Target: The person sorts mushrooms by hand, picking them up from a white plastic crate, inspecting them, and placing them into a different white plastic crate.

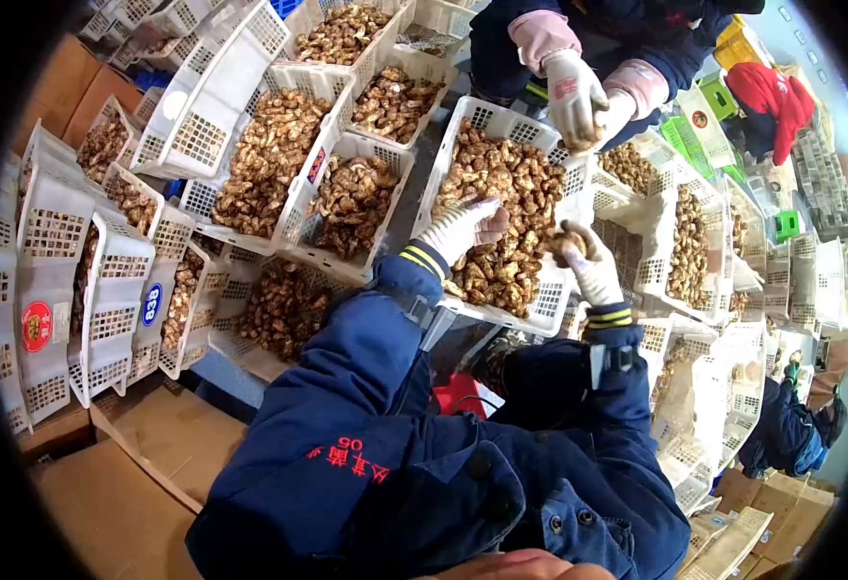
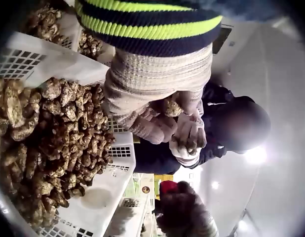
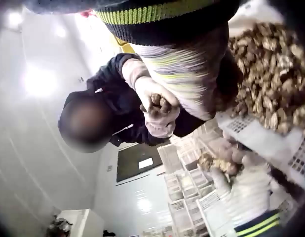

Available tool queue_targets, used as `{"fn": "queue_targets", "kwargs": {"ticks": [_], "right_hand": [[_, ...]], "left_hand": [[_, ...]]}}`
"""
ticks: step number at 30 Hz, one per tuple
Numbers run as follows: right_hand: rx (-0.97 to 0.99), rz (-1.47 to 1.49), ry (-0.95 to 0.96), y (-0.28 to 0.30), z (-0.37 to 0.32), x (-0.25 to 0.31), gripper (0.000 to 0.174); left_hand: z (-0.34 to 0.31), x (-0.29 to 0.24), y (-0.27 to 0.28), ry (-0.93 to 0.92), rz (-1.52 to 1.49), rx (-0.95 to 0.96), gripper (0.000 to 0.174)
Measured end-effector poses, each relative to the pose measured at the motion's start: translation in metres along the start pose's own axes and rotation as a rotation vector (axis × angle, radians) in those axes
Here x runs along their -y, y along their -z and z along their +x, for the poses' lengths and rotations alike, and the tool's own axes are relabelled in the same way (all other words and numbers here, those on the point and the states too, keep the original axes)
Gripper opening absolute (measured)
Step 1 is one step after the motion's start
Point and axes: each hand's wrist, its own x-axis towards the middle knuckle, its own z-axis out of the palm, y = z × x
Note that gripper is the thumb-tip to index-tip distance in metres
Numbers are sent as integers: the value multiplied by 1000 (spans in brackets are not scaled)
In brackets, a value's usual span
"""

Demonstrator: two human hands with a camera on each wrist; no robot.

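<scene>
A white plastic crate [image 1: 431, 184] heaped with brown, lumpy mushrooms [image 1: 506, 184] stands in front of me. My gloved left hand [image 1: 460, 230] is over the near left of the heap. Its thumb and fingers pinch a mushroom [image 2: 172, 107], seen best in the two wrist views. Above the crate's right side, my gloved right hand [image 1: 592, 267] grips a brown mushroom [image 1: 569, 246] with curled fingers. In the right wrist view, the wrist and glove hide most of what this hand holds.
Across the crate, another person's gloved hands [image 1: 576, 100] hold mushrooms. More crates of mushrooms [image 1: 274, 155] crowd the left, and others [image 1: 690, 242] line the right. Stacked crates [image 1: 115, 300] and cardboard boxes [image 1: 119, 503] stand at the lower left.
</scene>
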Motion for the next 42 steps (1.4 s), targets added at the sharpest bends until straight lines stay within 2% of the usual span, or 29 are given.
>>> {"fn": "queue_targets", "kwargs": {"ticks": [1, 3, 5, 7, 8, 9, 12, 13, 14, 16, 17, 18, 19, 21, 22, 23, 25, 26, 27, 29, 30, 31, 33, 34, 35, 37, 38, 40, 42], "right_hand": [[-61, -329, 68, 15, -7, -5, 36], [-140, -652, 52, 49, -28, -16, 34], [-33, -1064, -60, 102, -49, -56, 36], [-29, -1250, -270, 116, -69, -63, 36], [-114, -1277, -242, 116, -71, -69, 29], [-187, -1169, -153, 111, -71, -67, 27], [-390, -731, 130, 89, -63, -68, 23], [-404, -818, 100, 62, -68, -23, 25], [-367, -634, 165, 52, -67, -27, 26], [-221, -110, 112, 16, -74, -11, 28], [-119, -14, 27, 0, -86, 17, 31], [-91, -698, 730, 3, -85, -1, 37], [-59, 7, 125, -16, -92, 17, 42], [-50, 100, 80, -18, -97, 4, 41], [-48, 147, 57, -19, -100, 1, 41], [18, 395, -104, -17, -100, -3, 39], [-23, 249, -35, -6, -109, -4, 35], [-44, 180, -2, -3, -113, -5, 33], [-42, 488, -55, -4, -124, 9, 29], [-236, 429, 183, 6, -136, 1, 26], [-292, 433, 91, 25, -150, 13, 25], [-323, 663, 101, 42, -141, -30, 23], [-524, 819, -98, 88, -159, -47, 20], [-599, 787, 82, 117, -157, -102, 23], [-745, 827, 74, 139, -171, -122, 16], [-1050, 889, -4, 182, -196, -151, 19], [-1135, 963, -16, 208, -202, -179, 25], [-1159, 1255, 36, 255, -214, -243, 38], [-1052, 1237, 22, 256, -207, -240, 42]], "left_hand": [[-1, -1, 1, 16, -13, 24, 22], [0, -3, 3, 43, -47, 79, 28], [-2, -5, 0, 92, -121, 102, 27], [-3, -4, -2, 123, -151, 112, 27], [-3, -3, -5, 160, -171, 69, 28], [-13, -9, -16, 153, -138, 22, 30], [-17, -3, -21, 214, -158, 146, 38], [-18, 1, -24, 210, -97, 171, 44], [-23, 5, -27, 237, -82, 204, 45], [-30, 18, -39, 317, 3, 256, 47], [-41, 25, -52, 285, -16, 258, 46], [-53, 32, -66, 219, 159, 236, 46], [-62, 42, -80, 133, 328, 220, 47], [-76, 68, -96, -247, 949, 190, 47], [-78, 73, -106, -587, 1311, 142, 51], [-80, 72, -113, -287, 1497, 46, 60], [-87, 79, -127, -658, 1556, 217, 69], [-92, 77, -131, -469, 1760, 198, 79], [-96, 80, -140, -390, 1896, 164, 82], [-103, 81, -147, -385, 1655, 301, 82], [-103, 84, -146, -312, 1584, 291, 78], [-102, 85, -144, -228, 1426, 298, 76], [-96, 86, -121, -259, 1324, 279, 74], [-97, 82, -113, -239, 1242, 240, 72], [-89, 80, -90, -289, 1186, 260, 69], [-88, 71, -64, -55, 895, 57, 65], [-90, 60, -55, -43, 911, 7, 63], [-90, 47, -30, -43, 718, -114, 53], [-82, 41, -12, -81, 497, -229, 37]]}}
